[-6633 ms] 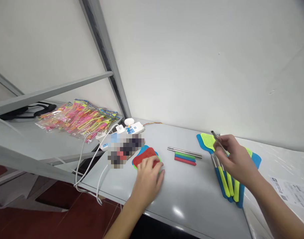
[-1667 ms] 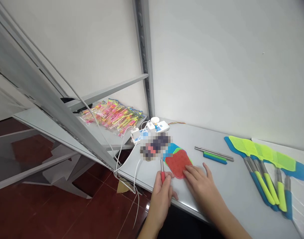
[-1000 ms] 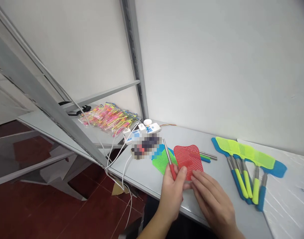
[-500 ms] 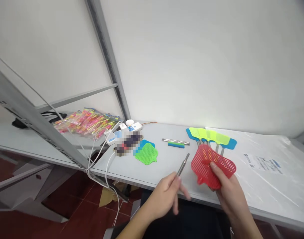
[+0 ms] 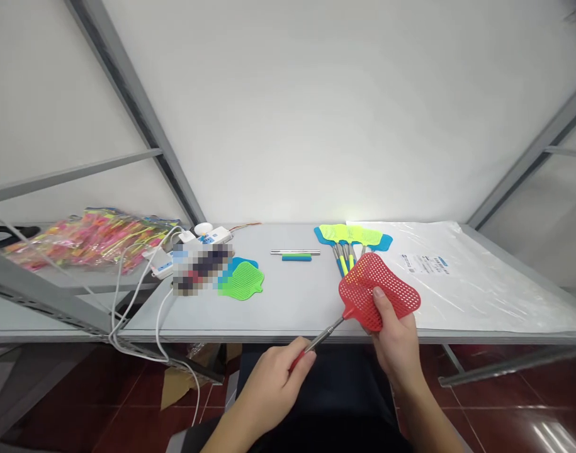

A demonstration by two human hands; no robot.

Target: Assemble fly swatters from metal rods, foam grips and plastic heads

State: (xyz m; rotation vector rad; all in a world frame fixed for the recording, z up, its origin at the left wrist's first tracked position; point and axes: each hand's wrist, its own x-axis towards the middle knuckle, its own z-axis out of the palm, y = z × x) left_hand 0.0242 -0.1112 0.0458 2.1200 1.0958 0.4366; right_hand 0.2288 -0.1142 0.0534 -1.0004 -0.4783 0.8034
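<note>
My right hand (image 5: pixel 395 336) grips a red perforated fly swatter head (image 5: pixel 379 289), thumb flat on its face. In my left hand (image 5: pixel 282 371), closed, is a metal telescopic rod (image 5: pixel 324 336) with a red grip partly hidden by the fingers. The rod's tip meets the neck of the red head; how deep it sits I cannot tell. Just beyond the red head, several fly swatters (image 5: pixel 351 236) with yellow-green and blue heads lie fanned out. A green swatter head (image 5: pixel 243 281) overlaps a blue one (image 5: pixel 245 262) to the left.
Metal rods (image 5: pixel 294 251) lie beside blue and green grips (image 5: pixel 296 257) mid-table. A power strip (image 5: pixel 214 237) with white cables sits left, near a pixelated patch. Bagged colourful items (image 5: pixel 99 236) lie on the far-left table. White plastic wrapping (image 5: pixel 476 289) covers the right side. A metal frame post (image 5: pixel 136 113) rises left.
The rod, apart from the red head before, now touches its neck. My left hand has turned the rod toward the head and closed its fingers. The view has swung right.
</note>
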